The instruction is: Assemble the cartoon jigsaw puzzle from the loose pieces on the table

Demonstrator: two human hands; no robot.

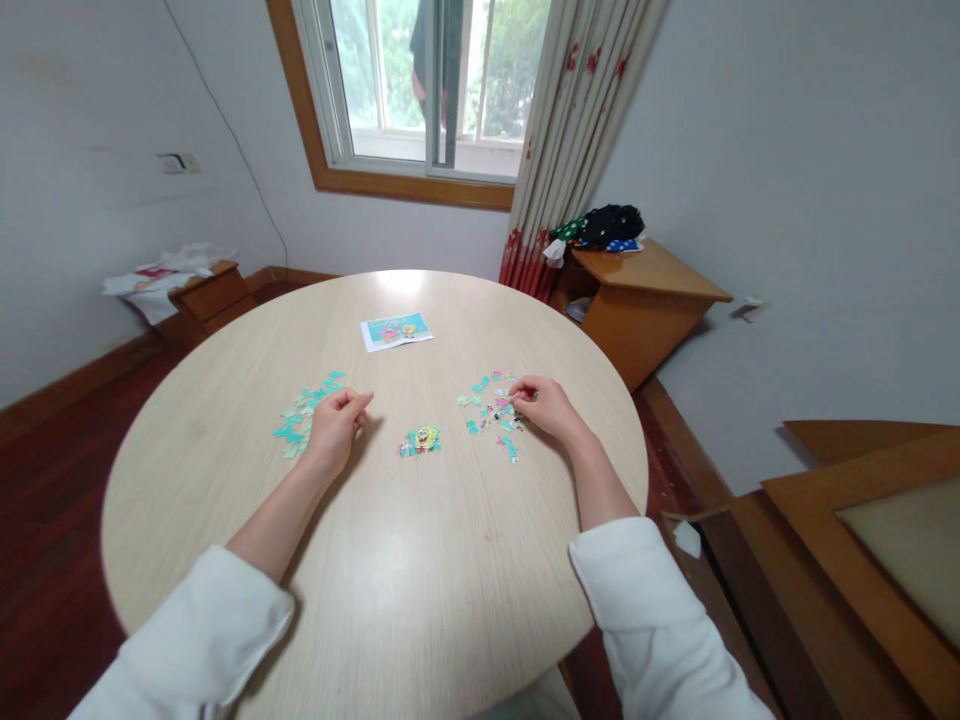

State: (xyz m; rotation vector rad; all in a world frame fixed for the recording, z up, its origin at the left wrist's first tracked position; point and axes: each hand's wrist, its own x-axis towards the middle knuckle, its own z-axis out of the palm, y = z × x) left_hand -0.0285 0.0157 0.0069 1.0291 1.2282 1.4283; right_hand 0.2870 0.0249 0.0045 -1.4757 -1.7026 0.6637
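Observation:
Joined jigsaw puzzle pieces [420, 441] lie mid-table, showing a yellow cartoon face with teal around it. My right hand [541, 405] is over the loose pile of mixed pink, teal and white puzzle pieces [484, 400], its thumb and forefinger pinched on what looks like a small puzzle piece. To the left of the joined part, my left hand [339, 425] hovers beside a second pile of mostly teal pieces [296, 418]. Its thumb and forefinger are pressed together; whatever lies between them, if anything, is too small to make out.
A printed reference picture [396, 331] lies farther back on the round wooden table [390, 570]. Behind it are a window and a curtain [577, 120]. A wooden cabinet [637, 290] with cloths on top stands at the right, and a low drawer unit [214, 297] at the left.

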